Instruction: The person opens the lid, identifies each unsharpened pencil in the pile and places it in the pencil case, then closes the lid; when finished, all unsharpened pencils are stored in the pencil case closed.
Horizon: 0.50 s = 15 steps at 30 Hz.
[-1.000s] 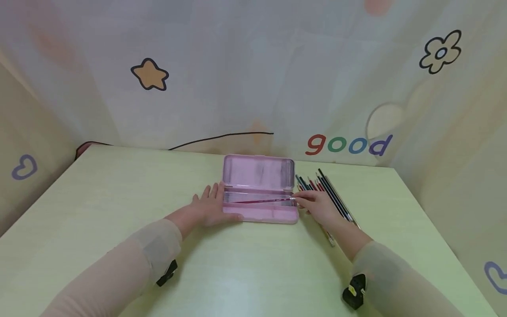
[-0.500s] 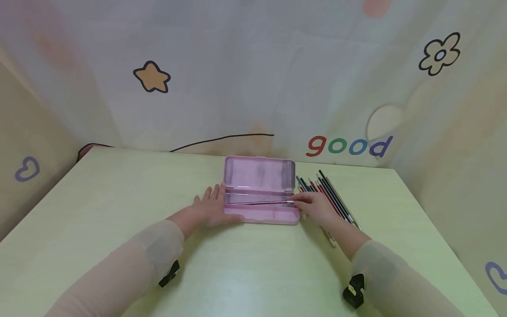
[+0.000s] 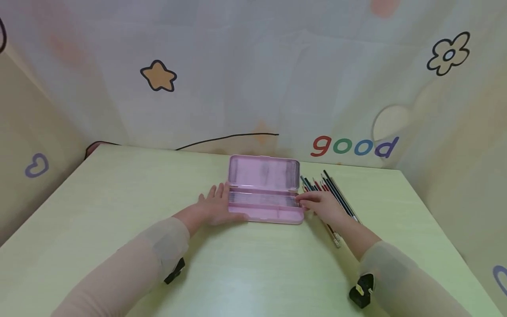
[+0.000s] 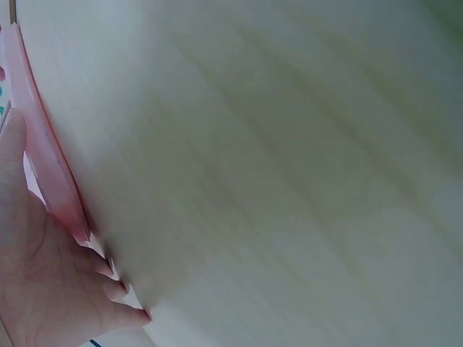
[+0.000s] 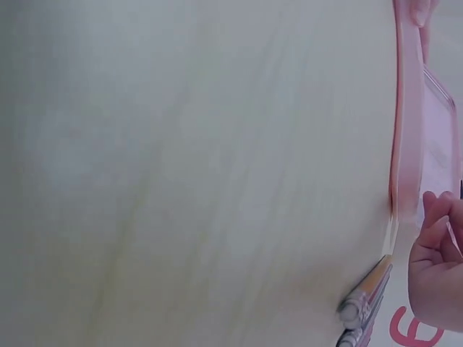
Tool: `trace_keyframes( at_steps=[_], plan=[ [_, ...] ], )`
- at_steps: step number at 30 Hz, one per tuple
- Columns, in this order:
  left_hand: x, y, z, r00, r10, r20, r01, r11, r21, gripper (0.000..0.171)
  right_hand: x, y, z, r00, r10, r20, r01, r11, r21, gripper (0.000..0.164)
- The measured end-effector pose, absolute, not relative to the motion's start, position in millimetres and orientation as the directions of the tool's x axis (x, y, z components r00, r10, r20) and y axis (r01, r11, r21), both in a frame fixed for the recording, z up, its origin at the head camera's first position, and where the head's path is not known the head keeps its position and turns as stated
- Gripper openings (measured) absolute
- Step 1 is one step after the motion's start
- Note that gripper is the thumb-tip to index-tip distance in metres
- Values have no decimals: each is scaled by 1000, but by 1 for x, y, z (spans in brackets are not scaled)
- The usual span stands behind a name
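Your left hand [image 3: 215, 209] is spreading its fingers against the left end of the pink pencil case [image 3: 257, 213], its thumb resting along the front edge. Your right hand [image 3: 321, 206] is holding bent fingers at the case's right end; I cannot tell whether they are pinching anything. With its lid [image 3: 264, 174] leaning back, the case is lying just beside loose pencils [image 3: 338, 193] on the table [image 3: 253, 273].
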State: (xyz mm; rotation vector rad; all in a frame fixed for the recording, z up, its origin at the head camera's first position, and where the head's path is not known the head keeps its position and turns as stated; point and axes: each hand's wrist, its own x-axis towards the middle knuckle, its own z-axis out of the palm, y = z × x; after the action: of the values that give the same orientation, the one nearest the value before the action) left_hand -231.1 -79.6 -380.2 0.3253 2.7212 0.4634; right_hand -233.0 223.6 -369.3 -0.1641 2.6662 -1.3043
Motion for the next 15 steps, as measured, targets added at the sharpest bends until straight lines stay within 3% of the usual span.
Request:
trace_keyframes(
  at_steps=[15],
  plan=[
    [-232,-79,-380,-906,276,-320,156,923,353,118,-212,254,-357,-987,-107,-122,46,540,-841,43]
  ],
)
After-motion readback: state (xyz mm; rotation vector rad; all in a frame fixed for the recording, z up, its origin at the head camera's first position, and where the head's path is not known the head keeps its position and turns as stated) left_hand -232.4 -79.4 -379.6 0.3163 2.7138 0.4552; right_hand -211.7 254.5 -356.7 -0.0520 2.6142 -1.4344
